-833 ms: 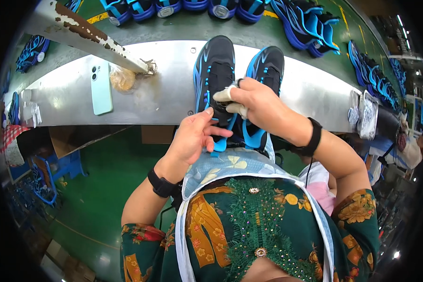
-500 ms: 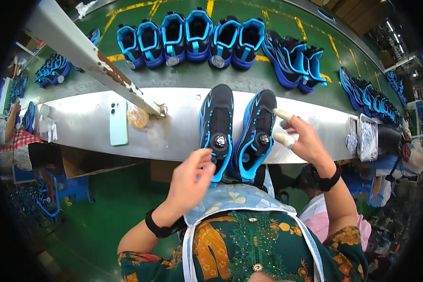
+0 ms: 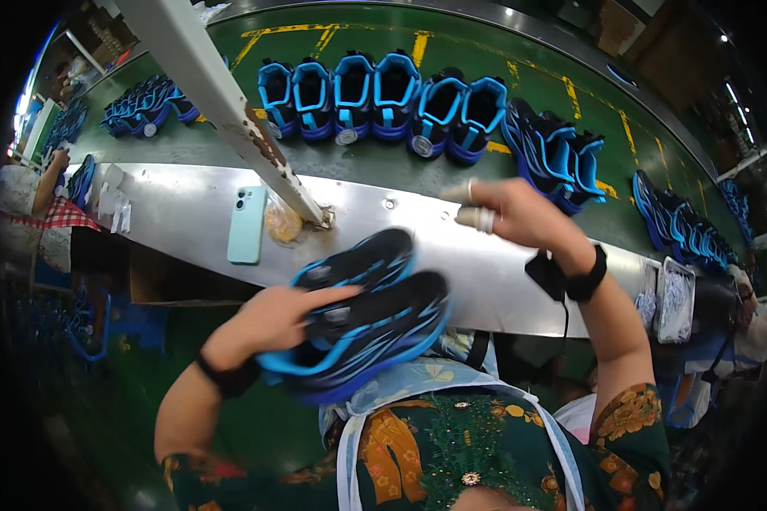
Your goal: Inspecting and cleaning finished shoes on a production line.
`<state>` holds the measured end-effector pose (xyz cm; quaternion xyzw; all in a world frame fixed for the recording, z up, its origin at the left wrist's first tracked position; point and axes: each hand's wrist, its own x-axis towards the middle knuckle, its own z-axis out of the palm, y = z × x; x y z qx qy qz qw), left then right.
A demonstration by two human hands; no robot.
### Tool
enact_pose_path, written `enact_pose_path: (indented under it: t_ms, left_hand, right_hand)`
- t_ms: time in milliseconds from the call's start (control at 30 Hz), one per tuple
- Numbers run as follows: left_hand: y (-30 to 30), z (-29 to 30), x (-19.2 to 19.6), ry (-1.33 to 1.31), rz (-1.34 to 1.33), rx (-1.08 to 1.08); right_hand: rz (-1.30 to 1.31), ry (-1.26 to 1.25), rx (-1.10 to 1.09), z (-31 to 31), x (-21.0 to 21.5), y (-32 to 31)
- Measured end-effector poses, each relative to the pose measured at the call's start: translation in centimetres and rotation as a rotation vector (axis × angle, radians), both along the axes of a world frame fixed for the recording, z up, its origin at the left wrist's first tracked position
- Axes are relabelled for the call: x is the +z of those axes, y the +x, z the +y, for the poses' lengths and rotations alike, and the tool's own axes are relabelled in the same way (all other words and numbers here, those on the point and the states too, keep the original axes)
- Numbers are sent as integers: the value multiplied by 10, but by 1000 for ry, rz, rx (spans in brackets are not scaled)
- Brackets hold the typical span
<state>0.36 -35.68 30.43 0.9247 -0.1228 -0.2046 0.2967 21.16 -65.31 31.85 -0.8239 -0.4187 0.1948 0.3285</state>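
My left hand (image 3: 269, 324) grips a pair of black and blue sneakers, its index finger stretched across them. The far sneaker (image 3: 382, 255) and the near sneaker (image 3: 405, 319) lie tilted side by side, toes pointing right, over the near edge of the metal bench. Both are blurred by motion, and their heels hang past the edge. My right hand (image 3: 520, 213) is raised over the bench to the right of the pair, fingers stretched out and apart, holding nothing. Pale finger covers sit on some of its fingertips.
A painted metal post (image 3: 230, 111) rises from the bench (image 3: 477, 272). Beside it lie a mint-green phone (image 3: 247, 226) and a bagged round item (image 3: 283, 223). More sneakers (image 3: 396, 94) stand in rows on the green surface beyond. A metal tray (image 3: 675, 302) sits at the right.
The sneakers, upright with toes pointing away before, are now swung leftward and tilted in my left hand's grip. My right hand has moved away from them. The view has shifted slightly.
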Motion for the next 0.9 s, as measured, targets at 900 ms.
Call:
enact_pose_path:
  t_ms: [900]
  left_hand:
    - [326, 373, -82, 697, -525, 1003]
  right_hand:
    - [-827, -842, -331, -96, -68, 219]
